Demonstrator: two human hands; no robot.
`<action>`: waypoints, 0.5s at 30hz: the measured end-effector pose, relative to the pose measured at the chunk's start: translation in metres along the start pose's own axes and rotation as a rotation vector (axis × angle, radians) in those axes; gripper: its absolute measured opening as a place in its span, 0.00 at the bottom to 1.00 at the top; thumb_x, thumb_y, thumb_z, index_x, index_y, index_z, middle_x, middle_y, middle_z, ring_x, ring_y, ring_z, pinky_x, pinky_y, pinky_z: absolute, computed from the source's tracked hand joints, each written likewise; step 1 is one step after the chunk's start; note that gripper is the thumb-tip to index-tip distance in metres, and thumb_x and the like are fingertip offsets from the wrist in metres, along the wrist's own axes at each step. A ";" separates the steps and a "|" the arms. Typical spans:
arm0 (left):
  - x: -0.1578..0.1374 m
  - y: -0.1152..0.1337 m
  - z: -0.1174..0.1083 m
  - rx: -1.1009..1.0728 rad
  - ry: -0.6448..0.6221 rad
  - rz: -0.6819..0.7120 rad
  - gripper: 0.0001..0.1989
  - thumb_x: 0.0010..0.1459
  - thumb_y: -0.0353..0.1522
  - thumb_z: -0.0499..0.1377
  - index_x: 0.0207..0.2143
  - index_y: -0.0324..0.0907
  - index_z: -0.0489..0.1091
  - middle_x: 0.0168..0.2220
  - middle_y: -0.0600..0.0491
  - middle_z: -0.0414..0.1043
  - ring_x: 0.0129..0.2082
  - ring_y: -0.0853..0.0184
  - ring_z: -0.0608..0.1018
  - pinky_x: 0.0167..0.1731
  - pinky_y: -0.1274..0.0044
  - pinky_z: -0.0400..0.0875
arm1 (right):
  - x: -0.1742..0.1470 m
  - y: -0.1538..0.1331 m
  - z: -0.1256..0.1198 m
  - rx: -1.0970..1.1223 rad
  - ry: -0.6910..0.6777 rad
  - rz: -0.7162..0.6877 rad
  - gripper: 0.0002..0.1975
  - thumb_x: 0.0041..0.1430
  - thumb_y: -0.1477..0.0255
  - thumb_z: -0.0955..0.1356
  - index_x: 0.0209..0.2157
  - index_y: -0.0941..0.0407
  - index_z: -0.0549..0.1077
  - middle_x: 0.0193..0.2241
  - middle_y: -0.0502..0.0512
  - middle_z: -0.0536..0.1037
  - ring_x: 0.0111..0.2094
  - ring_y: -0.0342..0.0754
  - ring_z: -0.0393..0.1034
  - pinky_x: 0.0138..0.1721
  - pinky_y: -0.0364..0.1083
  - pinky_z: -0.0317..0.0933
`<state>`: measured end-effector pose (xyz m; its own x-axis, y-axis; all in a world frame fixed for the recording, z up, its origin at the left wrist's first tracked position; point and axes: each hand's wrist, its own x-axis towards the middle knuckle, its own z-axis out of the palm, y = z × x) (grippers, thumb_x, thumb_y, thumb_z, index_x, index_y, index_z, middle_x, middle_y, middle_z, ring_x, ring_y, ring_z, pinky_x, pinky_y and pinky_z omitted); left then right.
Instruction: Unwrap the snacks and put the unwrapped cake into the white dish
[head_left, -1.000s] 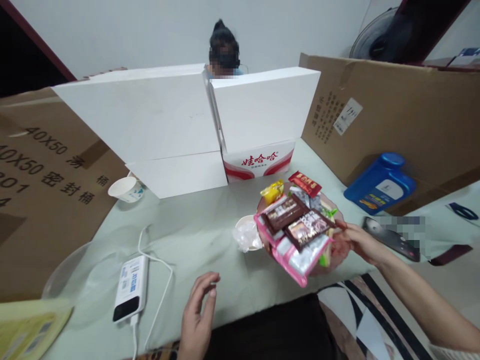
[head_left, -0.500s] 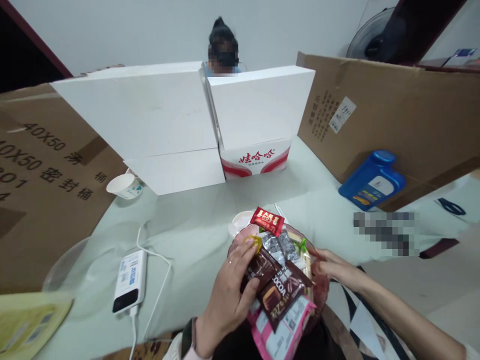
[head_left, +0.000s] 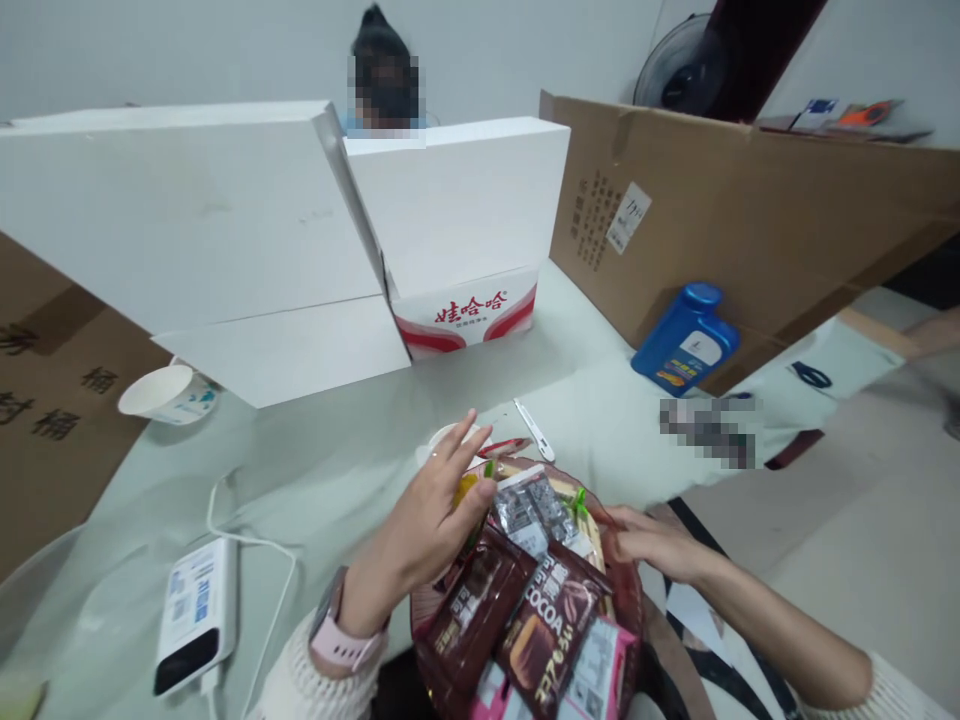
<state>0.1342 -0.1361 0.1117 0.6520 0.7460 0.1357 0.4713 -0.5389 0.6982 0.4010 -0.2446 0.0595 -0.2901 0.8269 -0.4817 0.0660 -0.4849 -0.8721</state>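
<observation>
My right hand (head_left: 652,540) grips the right rim of a reddish see-through bowl (head_left: 626,600), tilted toward me and heaped with snacks. My left hand (head_left: 431,510) hovers at the bowl's far left side, fingers stretched and thumb apart, next to a yellow-wrapped piece (head_left: 465,487). Dark brown cocoa snack packets (head_left: 553,625) lie on top at the front, above a pink and white packet (head_left: 600,660). Behind them are a silver packet (head_left: 532,505) and a pale item with a green tie (head_left: 579,503). Just past the rim lies a red packet (head_left: 506,447), beside a partly hidden white bowl (head_left: 442,440).
A white utility knife (head_left: 534,430) lies beyond the bowl. White boxes (head_left: 457,220) stand across the table, with a person behind. A blue bottle (head_left: 686,340) leans by the right cardboard (head_left: 735,220). At left are a paper cup (head_left: 169,393) and a cabled power bank (head_left: 196,615).
My left hand has lifted off the brown packets and moved to the far left rim. The red packet has gone from atop the snacks to beyond the bowl. The view has shifted right.
</observation>
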 end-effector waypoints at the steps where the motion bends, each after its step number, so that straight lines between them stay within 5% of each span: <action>1: 0.002 0.002 0.003 -0.003 -0.077 -0.010 0.30 0.66 0.49 0.45 0.65 0.45 0.57 0.68 0.46 0.52 0.67 0.55 0.59 0.62 0.56 0.58 | 0.000 0.002 -0.001 0.003 -0.014 0.000 0.22 0.38 0.69 0.65 0.38 0.56 0.79 0.32 0.51 0.79 0.39 0.54 0.71 0.42 0.49 0.66; 4: 0.002 0.005 0.008 0.006 -0.255 -0.024 0.29 0.66 0.49 0.45 0.64 0.46 0.58 0.67 0.46 0.56 0.66 0.56 0.60 0.63 0.55 0.56 | 0.001 0.011 -0.004 0.015 -0.034 -0.004 0.23 0.41 0.69 0.66 0.41 0.56 0.78 0.31 0.51 0.79 0.37 0.54 0.73 0.44 0.50 0.66; 10: -0.028 0.013 0.001 0.118 -0.002 0.092 0.32 0.65 0.50 0.44 0.67 0.48 0.50 0.69 0.46 0.50 0.69 0.55 0.53 0.65 0.50 0.47 | 0.001 0.025 -0.008 0.073 0.033 -0.005 0.24 0.43 0.68 0.66 0.45 0.55 0.77 0.29 0.51 0.79 0.35 0.53 0.75 0.41 0.50 0.69; 15: -0.060 0.036 0.019 0.229 -0.255 0.209 0.47 0.51 0.58 0.57 0.68 0.54 0.45 0.70 0.45 0.46 0.68 0.46 0.54 0.61 0.43 0.51 | 0.000 0.029 -0.006 0.086 0.057 -0.021 0.27 0.45 0.67 0.65 0.50 0.55 0.75 0.31 0.52 0.80 0.32 0.51 0.76 0.38 0.49 0.70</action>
<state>0.1234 -0.2084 0.1153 0.8611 0.5050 0.0592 0.4139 -0.7639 0.4952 0.4089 -0.2569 0.0341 -0.2358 0.8508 -0.4696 -0.0224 -0.4879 -0.8726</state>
